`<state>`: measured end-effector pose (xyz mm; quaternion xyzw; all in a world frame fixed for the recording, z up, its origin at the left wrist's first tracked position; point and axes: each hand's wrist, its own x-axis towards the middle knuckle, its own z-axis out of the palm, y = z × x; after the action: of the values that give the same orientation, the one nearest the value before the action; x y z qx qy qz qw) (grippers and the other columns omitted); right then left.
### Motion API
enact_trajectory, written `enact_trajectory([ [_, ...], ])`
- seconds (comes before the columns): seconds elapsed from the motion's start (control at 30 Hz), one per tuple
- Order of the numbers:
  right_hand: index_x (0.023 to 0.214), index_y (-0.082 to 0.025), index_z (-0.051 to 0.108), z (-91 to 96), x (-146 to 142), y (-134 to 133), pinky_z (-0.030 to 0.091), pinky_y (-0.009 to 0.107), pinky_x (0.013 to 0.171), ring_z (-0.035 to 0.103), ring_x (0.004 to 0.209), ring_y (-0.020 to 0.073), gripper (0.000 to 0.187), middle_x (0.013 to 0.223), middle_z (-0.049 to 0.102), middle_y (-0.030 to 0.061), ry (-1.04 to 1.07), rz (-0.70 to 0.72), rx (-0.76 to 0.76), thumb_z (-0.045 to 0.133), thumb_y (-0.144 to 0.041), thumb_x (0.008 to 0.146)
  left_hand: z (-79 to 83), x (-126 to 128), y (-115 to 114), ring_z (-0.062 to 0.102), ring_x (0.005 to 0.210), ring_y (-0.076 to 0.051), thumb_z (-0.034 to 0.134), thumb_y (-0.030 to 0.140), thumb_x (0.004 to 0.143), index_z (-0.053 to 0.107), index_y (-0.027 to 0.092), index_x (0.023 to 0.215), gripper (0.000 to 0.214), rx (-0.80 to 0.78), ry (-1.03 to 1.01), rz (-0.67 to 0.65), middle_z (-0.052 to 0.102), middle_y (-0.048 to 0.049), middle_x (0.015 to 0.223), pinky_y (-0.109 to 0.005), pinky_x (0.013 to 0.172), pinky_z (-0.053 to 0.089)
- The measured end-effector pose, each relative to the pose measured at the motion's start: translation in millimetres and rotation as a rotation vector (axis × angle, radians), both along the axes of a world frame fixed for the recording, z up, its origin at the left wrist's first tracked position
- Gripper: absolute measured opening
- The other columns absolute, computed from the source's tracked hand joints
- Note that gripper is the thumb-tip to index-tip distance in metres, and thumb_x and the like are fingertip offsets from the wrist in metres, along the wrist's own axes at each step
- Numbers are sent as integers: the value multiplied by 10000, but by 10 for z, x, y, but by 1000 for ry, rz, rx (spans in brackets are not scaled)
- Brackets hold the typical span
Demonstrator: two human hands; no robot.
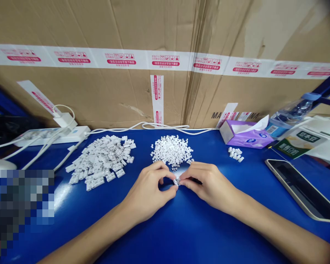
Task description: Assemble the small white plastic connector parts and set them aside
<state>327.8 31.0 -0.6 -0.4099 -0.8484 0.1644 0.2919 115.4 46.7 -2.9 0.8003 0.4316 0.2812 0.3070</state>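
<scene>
Just in front of the middle pile, my left hand (pixel 155 184) pinches a small white plastic piece (pixel 176 181) between thumb and index finger. The thumb and fingers of my right hand (pixel 206 179) close on the same piece from the right; its fingertips partly hide it, and I cannot tell whether a second part is in them. Beyond my hands lies a pile of tiny white plastic pieces (pixel 171 149) of irregular shape. To the left is a larger pile of white rectangular slotted plastic pieces (pixel 101 159), which neither hand touches.
Several white pieces (pixel 235 154) lie before a purple tissue box (pixel 246 135). A phone (pixel 305 190), a green-and-white package (pixel 298 141) and a plastic bottle (pixel 291 113) are at right. A power strip (pixel 52 135) with cables stands back left. Cardboard (pixel 170 33) walls the blue table's (pixel 165 234) rear.
</scene>
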Motion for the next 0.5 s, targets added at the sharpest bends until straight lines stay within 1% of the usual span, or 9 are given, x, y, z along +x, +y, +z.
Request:
enact_trajectory([
  [0.13, 922, -163, 732, -4, 11, -25, 494, 299, 694, 645, 763, 176, 106, 828, 716, 42, -64, 15, 12, 631, -158, 954, -1, 5, -5, 576, 710, -140, 711, 149, 773, 775, 237, 869, 145, -1, 4, 8, 630, 7, 896, -305, 685, 483],
  [0.27, 945, -158, 725, 2, 13, -30, 484, 300, 684, 631, 756, 175, 127, 821, 691, 43, -104, 0, 39, 604, -180, 975, -2, -3, -9, 576, 705, -139, 717, 159, 775, 777, 236, 878, 142, 2, 13, 11, 628, 7, 894, -307, 679, 484],
  [0.5, 930, -145, 715, 53, 2, -50, 447, 296, 641, 603, 728, 177, 164, 783, 656, 48, -228, -5, 130, 564, -167, 992, 5, 17, -20, 583, 714, -144, 720, 148, 774, 772, 225, 864, 130, 24, 7, 13, 631, 2, 887, -311, 690, 488],
])
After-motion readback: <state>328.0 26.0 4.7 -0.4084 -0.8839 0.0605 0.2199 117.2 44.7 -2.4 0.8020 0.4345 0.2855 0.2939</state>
